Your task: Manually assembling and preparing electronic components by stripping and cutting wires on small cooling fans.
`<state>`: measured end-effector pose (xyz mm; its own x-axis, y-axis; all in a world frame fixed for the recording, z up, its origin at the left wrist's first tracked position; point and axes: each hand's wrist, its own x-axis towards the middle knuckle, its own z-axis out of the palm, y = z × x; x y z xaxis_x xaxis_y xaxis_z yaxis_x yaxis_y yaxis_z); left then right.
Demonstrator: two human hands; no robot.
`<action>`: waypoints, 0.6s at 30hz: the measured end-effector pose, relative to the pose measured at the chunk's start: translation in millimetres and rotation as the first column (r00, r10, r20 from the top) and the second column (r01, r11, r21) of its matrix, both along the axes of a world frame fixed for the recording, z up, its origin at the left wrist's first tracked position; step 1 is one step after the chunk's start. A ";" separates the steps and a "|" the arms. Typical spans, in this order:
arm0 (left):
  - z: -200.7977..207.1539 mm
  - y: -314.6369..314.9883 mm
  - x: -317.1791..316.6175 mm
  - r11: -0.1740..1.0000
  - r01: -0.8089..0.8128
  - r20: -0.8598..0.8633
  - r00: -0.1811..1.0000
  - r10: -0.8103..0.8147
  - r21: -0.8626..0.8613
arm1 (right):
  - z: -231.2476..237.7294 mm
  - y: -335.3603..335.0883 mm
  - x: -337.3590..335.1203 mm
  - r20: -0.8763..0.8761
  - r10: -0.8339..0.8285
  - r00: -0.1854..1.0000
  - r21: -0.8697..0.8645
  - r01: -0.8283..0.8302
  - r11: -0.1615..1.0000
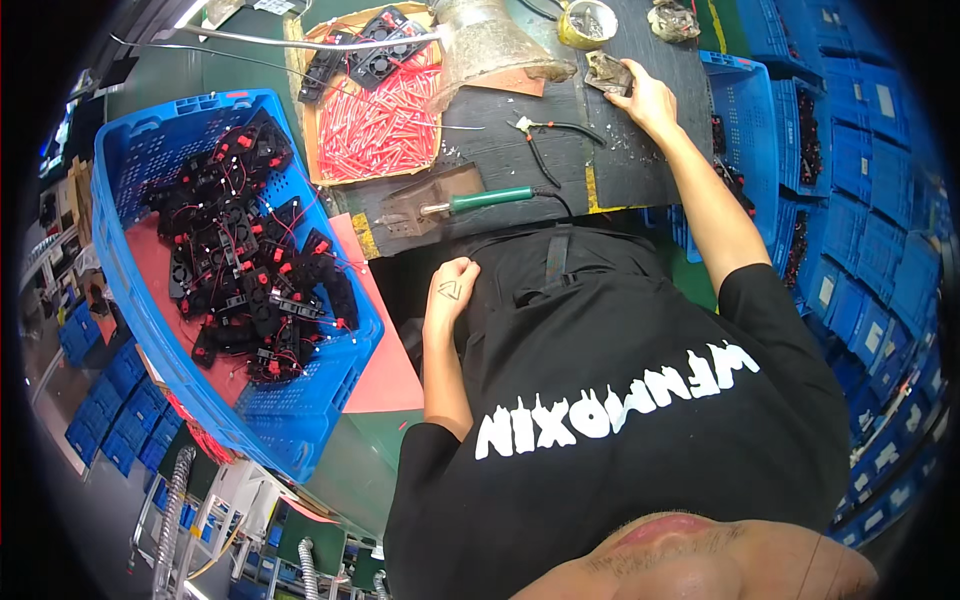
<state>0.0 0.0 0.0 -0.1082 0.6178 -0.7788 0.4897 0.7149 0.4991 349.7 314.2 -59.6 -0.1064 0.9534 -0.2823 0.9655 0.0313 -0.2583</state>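
Around right hand (648, 102) — pliers (524, 124), yellow pot (577, 42), blue crate (757, 112)

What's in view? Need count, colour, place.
Block: one, grey-brown, bench right
Soldering iron: one, green handle, bench front
Plate: one, brown, under iron
Cutters: one, black handles, mid-bench
Hood: one, dingy, far bench
Pot: one, yellowish, beyond block
Tubes: many, red, in box
Box: one, tan, bench left
Fans: many, black, crate and box
Crate: one, blue, left
Stacked crates: many, blue, right
Bench: one, dark, ahead
Left grip: one, bare, near bench edge
Right grip: one, bare, on block
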 end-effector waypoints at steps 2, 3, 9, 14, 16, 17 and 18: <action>-0.2 -0.2 -0.1 1.000 -0.025 0.010 1.000 0.025 -0.011 | 2.2 -13.0 4.1 -0.106 -0.047 0.993 0.135 0.061 0.989; -2.2 3.7 1.4 1.000 -0.028 0.011 1.000 0.028 -0.003 | 6.6 -17.0 3.7 -0.107 -0.043 0.993 0.143 0.058 0.988; -1.8 4.4 0.6 1.000 0.007 0.007 1.000 -0.007 0.029 | 32.1 -89.6 -30.4 -0.117 0.138 0.983 0.083 -0.129 0.988; -2.4 2.1 -0.5 0.996 0.068 -0.011 0.998 -0.067 0.056 | 33.1 -104.0 -85.7 -0.202 0.305 0.931 -0.013 -0.313 0.950; 0.1 2.9 -1.0 0.996 0.079 -0.010 0.997 -0.078 0.041 | 23.4 -99.3 -102.3 -0.224 0.425 0.877 0.100 -0.413 0.905; 1.6 3.0 -1.0 0.997 0.069 -0.009 0.998 -0.069 0.025 | 21.4 -95.5 -110.0 -0.197 0.498 0.845 0.153 -0.475 0.867; 3.1 2.9 -1.2 0.999 0.041 0.005 0.999 -0.041 -0.018 | 23.9 -90.1 -117.9 -0.216 0.530 0.820 0.120 -0.516 0.848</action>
